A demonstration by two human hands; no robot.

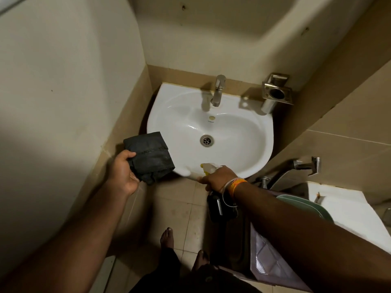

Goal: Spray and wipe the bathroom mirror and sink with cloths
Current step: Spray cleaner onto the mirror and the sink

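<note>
Right hand (218, 176) was wrapped around a spray bottle (220, 205), fingers curled tight on the neck w/ the yellowish nozzle (208, 166) poking out over the front rim of the sink (249, 144), dark bottle body hanging down below the wrist. Orange and white bands (234, 186) sat on that wrist. Left hand (123, 173) was gripping a folded dark grey cloth (149, 156), thumb on top, fingers underneath, and the cloth overlapped the sink's left front edge, tho I couldn't tell if it actually touched the porcelain. Sink itself was white, oval bowl, metal drain (207, 140) in the middle, chrome tap (218, 89) at the back centre. Just right of the tap, a metal holder (276, 90) was fixed to the beige tiled wall (338, 98). Further right and lower, a hand-sprayer (306, 166) stuck out near a white toilet cistern (347, 206), w/ a greenish seat lid (304, 205) beside it. Bare feet (167, 236) stood on the tiled floor (179, 199) under the sink. Mirror wasn't visible afaict.
</note>
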